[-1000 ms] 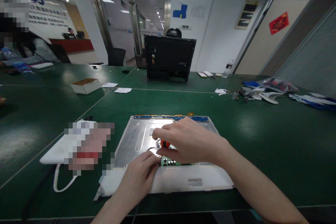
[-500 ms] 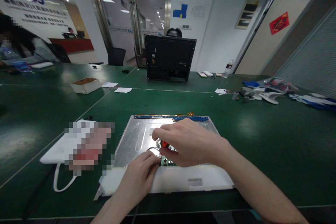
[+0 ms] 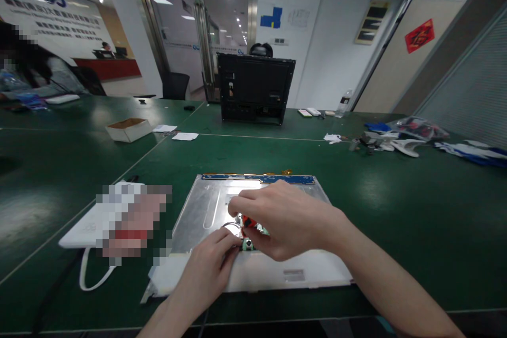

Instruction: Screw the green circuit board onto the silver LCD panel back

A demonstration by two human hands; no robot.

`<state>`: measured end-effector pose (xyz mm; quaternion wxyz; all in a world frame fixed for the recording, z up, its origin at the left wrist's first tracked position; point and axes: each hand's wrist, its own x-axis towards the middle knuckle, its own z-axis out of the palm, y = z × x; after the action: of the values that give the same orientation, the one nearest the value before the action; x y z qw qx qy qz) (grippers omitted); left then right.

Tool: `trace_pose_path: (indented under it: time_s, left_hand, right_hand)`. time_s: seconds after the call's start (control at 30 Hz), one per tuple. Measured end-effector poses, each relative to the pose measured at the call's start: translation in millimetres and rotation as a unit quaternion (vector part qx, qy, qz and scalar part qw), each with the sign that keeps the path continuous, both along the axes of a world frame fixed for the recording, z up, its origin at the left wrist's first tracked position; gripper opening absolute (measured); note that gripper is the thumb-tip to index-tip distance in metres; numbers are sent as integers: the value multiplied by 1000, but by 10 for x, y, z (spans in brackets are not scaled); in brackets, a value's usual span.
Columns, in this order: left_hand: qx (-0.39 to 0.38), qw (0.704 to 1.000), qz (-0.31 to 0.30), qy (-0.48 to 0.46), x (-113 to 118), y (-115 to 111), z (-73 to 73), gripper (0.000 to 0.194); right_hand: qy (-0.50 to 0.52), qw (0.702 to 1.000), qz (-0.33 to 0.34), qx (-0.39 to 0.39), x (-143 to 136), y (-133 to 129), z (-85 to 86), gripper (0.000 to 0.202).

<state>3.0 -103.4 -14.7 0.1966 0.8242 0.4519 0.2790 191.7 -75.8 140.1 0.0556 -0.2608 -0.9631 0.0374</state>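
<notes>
A display panel [image 3: 190,222] with a bare metal back lies flat on the table in front of me, a blue circuit strip [image 3: 253,177] along its far edge. My right hand [image 3: 285,219] is closed around a screwdriver [image 3: 249,221] with a red-and-black handle, over a small green circuit board [image 3: 248,244]. The palm hides most of that board, and the screwdriver's tip is out of sight. Against the board's left side rests my left hand [image 3: 214,253], its fingers pressed together; what they grip is hidden. A thin dark wire loops beside these fingertips.
Left of the panel lies a white device [image 3: 79,229] with a white cable, partly pixelated. Farther off are an open carton [image 3: 129,130], paper sheets [image 3: 185,137] and a black monitor [image 3: 256,90]. Bags and white parts [image 3: 404,145] lie at right. A person [image 3: 51,71] sits far left.
My right hand has turned slightly over the circuit board, its lower fingers dropping a little, and more of the red handle shows. My left hand stays in place.
</notes>
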Motion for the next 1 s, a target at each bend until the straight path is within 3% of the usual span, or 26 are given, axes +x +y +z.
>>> trace_pose_path:
  time_s: [0.2,0.57,1.0]
  left_hand:
    - [-7,1000,2,2,-3,-2,-28,21]
    - [-11,1000,3,3,-2,1,-31,18]
    - [-9,1000,6,1,-9,-4,-52,21]
  right_hand:
    - [-5,999,-32,14,-15,36,-30,13]
    - [0,1000,7,8,8,10,-15,19]
    - [-8,1000,-21,13,-8,29,-24,16]
